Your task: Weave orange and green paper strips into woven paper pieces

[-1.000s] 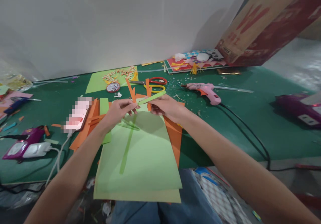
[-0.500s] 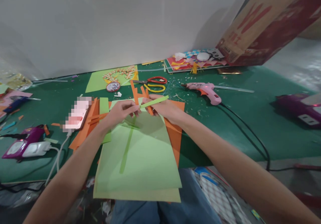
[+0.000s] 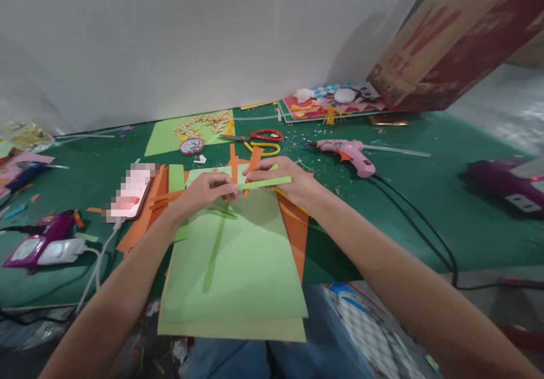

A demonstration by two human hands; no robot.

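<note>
My left hand (image 3: pixel 211 189) pinches a bright green paper strip (image 3: pixel 272 183) at its left end, where it meets an upright orange strip (image 3: pixel 234 165). My right hand (image 3: pixel 291 178) has its fingers closed on another orange paper strip (image 3: pixel 254 160), tilted to the right, just behind the green one. How the strips cross between my fingers is partly hidden. Below both hands lie pale green paper sheets (image 3: pixel 250 260), reaching over the table edge above my lap. A loose green strip (image 3: pixel 213 254) rests on them.
Red-and-yellow-handled scissors (image 3: pixel 263 135) lie behind my hands. A pink glue gun (image 3: pixel 346 152) with its cord is to the right. Left are orange paper (image 3: pixel 138 231), a phone (image 3: pixel 134 192) and a purple power socket (image 3: pixel 36 243). A large box (image 3: pixel 450 45) stands back right.
The green strip has swung down at its right end, nearly level. The orange strip at my right hand now leans right with its top raised. My right hand has shifted slightly right.
</note>
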